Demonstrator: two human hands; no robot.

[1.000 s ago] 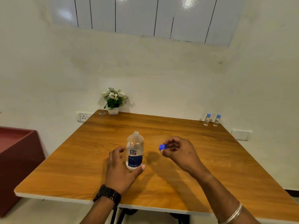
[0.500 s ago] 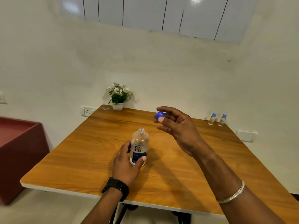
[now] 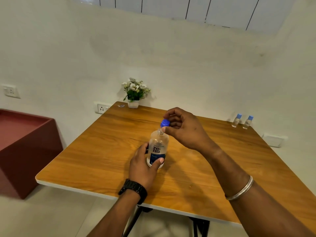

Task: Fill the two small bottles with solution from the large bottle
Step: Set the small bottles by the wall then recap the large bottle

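Note:
The large clear bottle (image 3: 158, 147) with a blue label stands upright in the middle of the wooden table (image 3: 95, 151), its neck uncapped. My left hand (image 3: 142, 165) wraps around its lower half. My right hand (image 3: 183, 129) pinches the blue cap (image 3: 165, 123) just above and slightly right of the bottle's open mouth. Two small bottles with light blue caps, one (image 3: 236, 120) and the other (image 3: 248, 122), stand side by side at the table's far right corner, well away from both hands.
A small white pot of white flowers (image 3: 134, 93) sits at the table's far left corner by the wall. A dark red cabinet (image 3: 25, 144) stands left of the table. Wall sockets (image 3: 102, 108) are behind the table's far edge.
My right hand rose with the blue cap, then came down to just above the large bottle's mouth. My left hand kept hold of the bottle. The view shifted downward.

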